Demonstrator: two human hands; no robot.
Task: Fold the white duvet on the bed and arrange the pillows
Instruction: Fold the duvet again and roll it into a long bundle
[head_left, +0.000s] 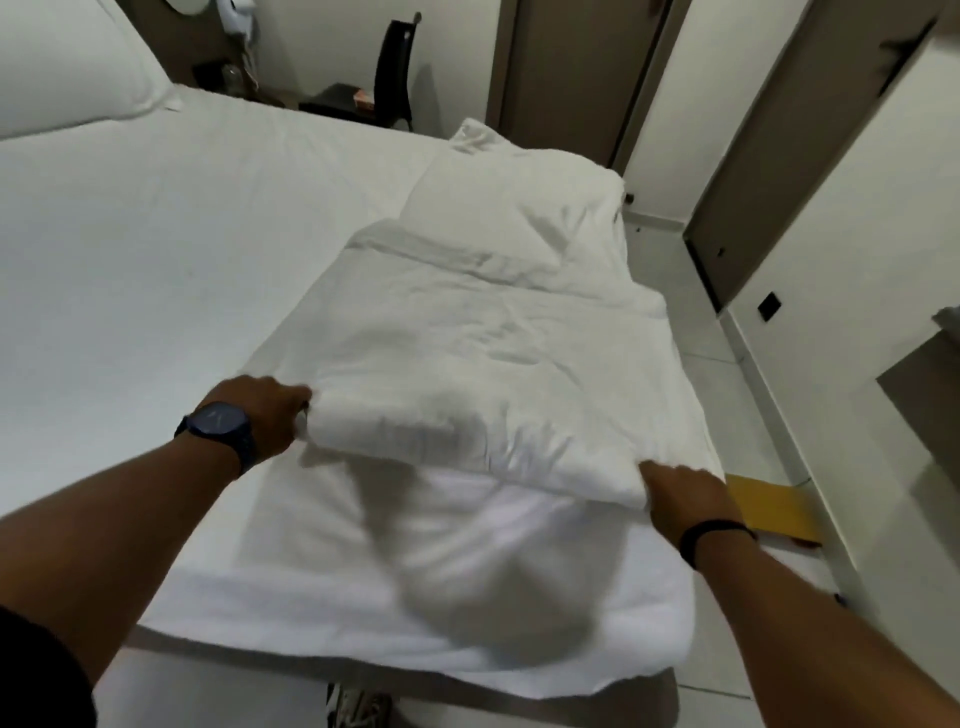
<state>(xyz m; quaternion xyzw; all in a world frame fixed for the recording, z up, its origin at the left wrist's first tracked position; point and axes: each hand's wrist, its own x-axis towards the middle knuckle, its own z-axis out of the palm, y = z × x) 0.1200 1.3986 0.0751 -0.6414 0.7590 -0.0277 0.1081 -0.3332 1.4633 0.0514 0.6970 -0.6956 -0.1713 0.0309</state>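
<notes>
On bed (156, 234), duvet (467, 364) half-folded, rumpled.

Dim, flat, greyish light falls from above me. A soft rounded shadow lies on the near part of the duvet (493, 338). The whole picture is slightly blurred, my forearms (130, 519) most, and the doors (571, 78) on the right lean and bow from the wide lens

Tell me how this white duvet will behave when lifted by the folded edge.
Probably floppy: the duvet creases and bulges between the left hand and right hand, so its middle would droop. Likely light for its bulk, since it looks puffy. Its layers may slide apart, as only the two hands hold the fold.
</notes>
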